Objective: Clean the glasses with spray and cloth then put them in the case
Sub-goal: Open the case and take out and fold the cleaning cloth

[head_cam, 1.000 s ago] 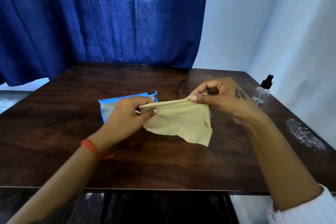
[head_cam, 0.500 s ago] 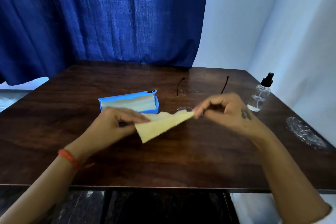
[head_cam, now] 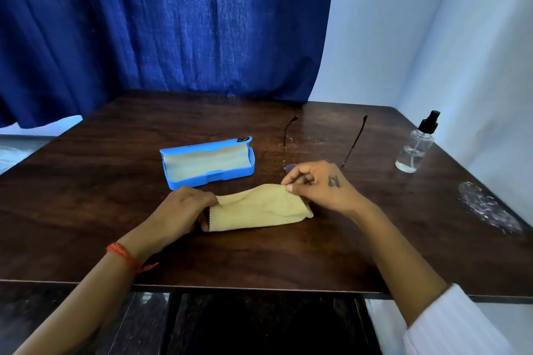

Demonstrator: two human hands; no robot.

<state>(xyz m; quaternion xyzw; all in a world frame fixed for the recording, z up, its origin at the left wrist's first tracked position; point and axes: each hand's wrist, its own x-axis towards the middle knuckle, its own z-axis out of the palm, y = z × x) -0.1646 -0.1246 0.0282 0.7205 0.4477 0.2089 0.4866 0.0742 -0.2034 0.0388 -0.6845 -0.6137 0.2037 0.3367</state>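
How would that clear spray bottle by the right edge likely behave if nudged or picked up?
The spray bottle looks tall and narrow, so a sideways nudge would probably tip it. Only a little liquid shows at the bottom, so it is likely light. Its smooth clear wall may be somewhat slippery.

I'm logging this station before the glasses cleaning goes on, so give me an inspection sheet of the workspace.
Surface: dark wooden table, droplets near the glasses.
Job's things: glasses unfolded on table; blue case open; spray bottle upright; yellow cloth.
Clutter: crumpled clear plastic at right edge.
Grippers: left hand and right hand each pinch a cloth end.
Cables: nothing seen.
Surroundings: blue curtain, white wall.
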